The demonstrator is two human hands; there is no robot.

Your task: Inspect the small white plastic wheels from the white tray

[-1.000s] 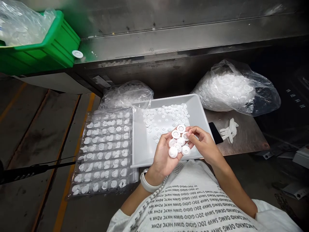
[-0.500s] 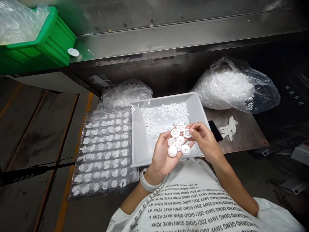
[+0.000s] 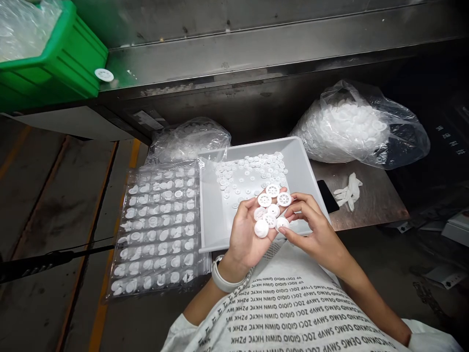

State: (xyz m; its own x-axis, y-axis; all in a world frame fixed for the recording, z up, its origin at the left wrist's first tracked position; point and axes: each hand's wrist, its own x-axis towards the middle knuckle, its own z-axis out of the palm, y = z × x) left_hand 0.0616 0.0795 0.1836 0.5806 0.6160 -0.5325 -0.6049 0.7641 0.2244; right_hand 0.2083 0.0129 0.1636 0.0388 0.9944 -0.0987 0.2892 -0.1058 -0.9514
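Observation:
My left hand [image 3: 246, 234] is held palm up over the near edge of a grey tray [image 3: 214, 220], cupping several small white plastic wheels [image 3: 270, 210] on its fingers. My right hand [image 3: 311, 230] is beside it, fingers curled, with fingertips pinching one of the wheels [image 3: 282, 224] at the lower right of the pile. More loose white wheels [image 3: 252, 173] lie scattered at the far end of the tray. A white watch sits on my left wrist.
A clear blister sheet [image 3: 159, 225] with rows of white parts lies left of the tray. Two plastic bags of white parts [image 3: 351, 129] [image 3: 188, 139] sit behind. A black phone [image 3: 327, 195] and a white glove [image 3: 350, 190] lie on the brown board. A green bin [image 3: 51, 63] stands on the metal ledge.
My right hand has dropped from the top of the pile to its lower right edge and now pinches a lower wheel. The left hand has stayed nearly still.

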